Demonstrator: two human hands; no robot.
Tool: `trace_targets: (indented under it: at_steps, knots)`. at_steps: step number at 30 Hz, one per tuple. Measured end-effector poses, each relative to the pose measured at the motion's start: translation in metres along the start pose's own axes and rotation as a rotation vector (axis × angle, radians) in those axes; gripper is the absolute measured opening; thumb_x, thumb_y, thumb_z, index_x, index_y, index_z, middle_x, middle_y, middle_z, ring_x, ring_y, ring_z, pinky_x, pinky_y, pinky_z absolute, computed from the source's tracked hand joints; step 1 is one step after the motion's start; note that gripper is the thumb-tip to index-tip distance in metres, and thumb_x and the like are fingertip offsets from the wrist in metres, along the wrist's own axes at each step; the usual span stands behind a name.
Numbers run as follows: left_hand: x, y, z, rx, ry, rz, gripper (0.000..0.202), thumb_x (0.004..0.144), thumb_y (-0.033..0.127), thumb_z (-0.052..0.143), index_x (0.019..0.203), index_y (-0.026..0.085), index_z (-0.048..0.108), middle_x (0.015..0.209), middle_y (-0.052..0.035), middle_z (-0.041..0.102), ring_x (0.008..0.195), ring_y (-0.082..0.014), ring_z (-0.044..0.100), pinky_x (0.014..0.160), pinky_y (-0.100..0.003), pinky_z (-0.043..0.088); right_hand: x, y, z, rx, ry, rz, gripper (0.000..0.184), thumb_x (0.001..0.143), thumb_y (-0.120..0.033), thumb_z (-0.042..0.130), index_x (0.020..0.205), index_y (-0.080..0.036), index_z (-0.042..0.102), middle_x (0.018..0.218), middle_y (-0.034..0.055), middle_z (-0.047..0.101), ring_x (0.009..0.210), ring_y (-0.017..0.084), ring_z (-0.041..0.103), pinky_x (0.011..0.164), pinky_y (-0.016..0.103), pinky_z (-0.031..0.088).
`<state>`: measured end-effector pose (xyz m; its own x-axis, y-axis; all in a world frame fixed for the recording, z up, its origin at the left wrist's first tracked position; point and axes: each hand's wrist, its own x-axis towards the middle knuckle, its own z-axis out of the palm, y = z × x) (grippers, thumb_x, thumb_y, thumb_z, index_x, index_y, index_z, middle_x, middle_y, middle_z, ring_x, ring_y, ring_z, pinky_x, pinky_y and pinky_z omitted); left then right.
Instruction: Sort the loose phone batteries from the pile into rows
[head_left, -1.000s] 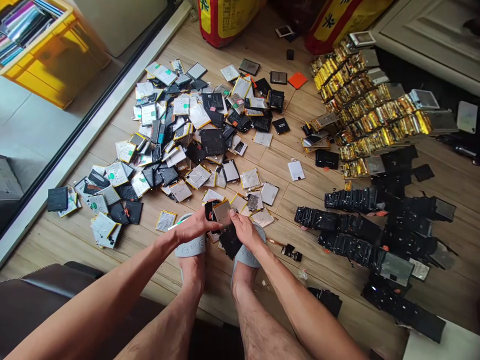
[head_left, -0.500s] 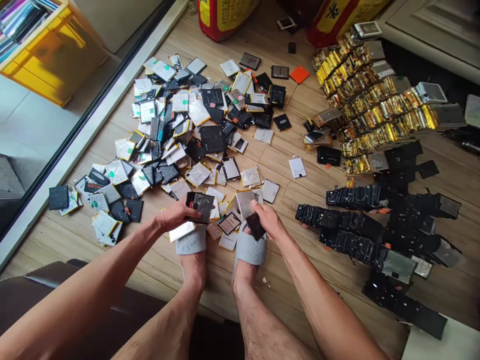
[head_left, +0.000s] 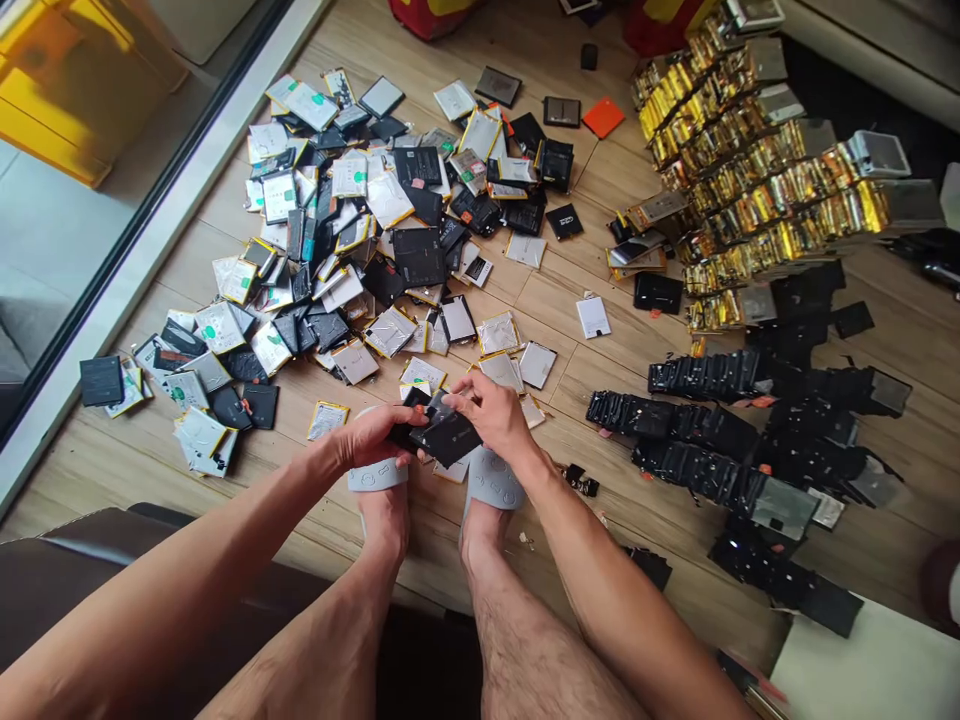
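Black pouch battery (head_left: 448, 437) lies tilted between your hands, just above your feet. Your right hand (head_left: 491, 412) bears on its upper edge, with the right fingers (head_left: 469, 392) bent, pressed together and pinching that edge. Your left hand (head_left: 367, 437) sits at its lower-left end, with the left fingers (head_left: 397, 420) curled together around it. A dark piece (head_left: 406, 433) shows at those fingertips; you cannot tell from this view whether it is a separate cell.

Grey slide sandals (head_left: 377, 476) on your feet sit directly below both hands. A loose heap of phone batteries (head_left: 352, 220) covers the wood floor (head_left: 622, 335) ahead and to the left, its nearest cells just beyond your fingers. To the right, gold-taped battery rows (head_left: 750, 170) stand in overlapping lines, with black-taped battery rows (head_left: 705, 375) nearer you. A white battery (head_left: 593, 317) lies alone between the heap and those rows. An orange battery (head_left: 603, 117) lies near the heap's far side. Beyond a white sill (head_left: 157, 270) at the floor's left edge stands a yellow crate (head_left: 75, 90).
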<state>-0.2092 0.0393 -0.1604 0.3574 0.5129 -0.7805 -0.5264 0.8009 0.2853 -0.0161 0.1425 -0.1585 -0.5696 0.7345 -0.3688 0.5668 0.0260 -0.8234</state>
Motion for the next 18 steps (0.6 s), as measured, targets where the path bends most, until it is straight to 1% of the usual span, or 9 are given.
trace_targets:
  at_steps: [3,6,9,13,16,18]
  knots:
    - [0.001,-0.006,0.006,-0.01,0.004,-0.082,0.017,0.084,0.022,0.061,0.084,0.008,0.07,0.061,-0.0136,0.07,0.042,-0.0179,0.059,0.034,-0.024,0.041,0.01,-0.015,0.011,-0.166,-0.1,-0.109,0.023,0.097,-0.047,0.066,0.103,-0.026,0.07,0.079,-0.0011,0.075,0.075,0.018,0.069,0.065,0.025,0.039]
    - [0.001,-0.009,0.01,-0.047,0.025,-0.077,0.019,0.085,0.022,0.06,0.083,0.006,0.071,0.062,-0.013,0.069,0.043,-0.0176,0.059,0.033,-0.024,0.042,0.013,-0.018,0.015,-0.227,-0.111,-0.153,0.019,0.1,-0.042,0.063,0.11,-0.026,0.068,0.087,0.0002,0.078,0.082,0.019,0.071,0.069,0.026,0.041]
    - [0.0,-0.009,0.011,-0.071,0.017,-0.085,0.019,0.086,0.02,0.058,0.083,0.006,0.071,0.063,-0.0136,0.07,0.046,-0.019,0.062,0.034,-0.024,0.045,0.011,-0.013,0.016,-0.22,-0.036,-0.148,0.019,0.101,-0.04,0.063,0.11,-0.025,0.068,0.089,0.0016,0.077,0.084,0.019,0.07,0.073,0.026,0.043]
    - [0.0,-0.01,0.012,-0.097,0.009,-0.102,0.022,0.087,0.02,0.055,0.089,0.005,0.071,0.066,-0.016,0.071,0.052,-0.0217,0.067,0.035,-0.024,0.047,0.007,-0.004,0.017,-0.18,0.098,-0.137,0.018,0.1,-0.039,0.062,0.102,-0.023,0.069,0.094,0.0045,0.075,0.084,0.019,0.068,0.075,0.028,0.045]
    - [0.001,-0.011,0.01,-0.11,-0.019,-0.111,0.024,0.089,0.023,0.055,0.089,0.003,0.07,0.066,-0.0172,0.071,0.05,-0.0215,0.066,0.035,-0.024,0.048,0.008,0.002,0.021,-0.094,0.138,-0.122,0.019,0.099,-0.04,0.06,0.097,-0.023,0.069,0.095,0.005,0.074,0.085,0.02,0.068,0.076,0.028,0.047]
    - [0.001,-0.012,0.009,-0.124,-0.057,-0.117,0.025,0.09,0.025,0.055,0.09,0.004,0.069,0.066,-0.0171,0.071,0.045,-0.0201,0.063,0.035,-0.025,0.048,0.011,0.006,0.025,-0.028,0.146,-0.066,0.022,0.099,-0.042,0.059,0.095,-0.023,0.068,0.092,0.0041,0.074,0.082,0.019,0.067,0.074,0.029,0.047]
